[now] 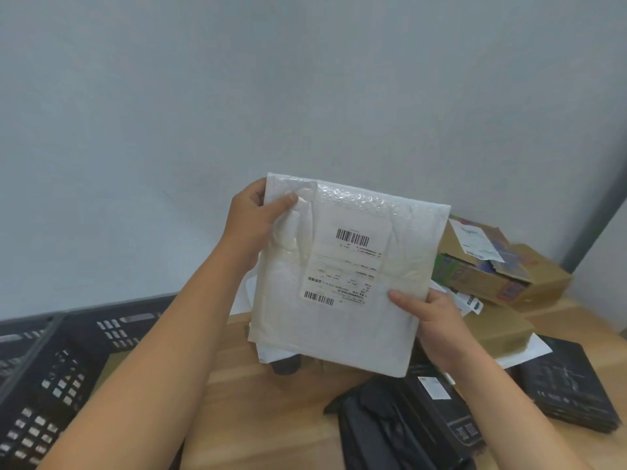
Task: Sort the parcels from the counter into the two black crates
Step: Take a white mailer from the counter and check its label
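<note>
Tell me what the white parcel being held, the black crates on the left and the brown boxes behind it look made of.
white parcel: plastic bubble mailer, faintly glossy; bubble dimples show near its top edge, with a paper-looking label stuck on.
black crates: probably moulded plastic, with slotted walls and a dull sheen.
brown boxes: matte cardboard, with folded flaps and printed sides.
</note>
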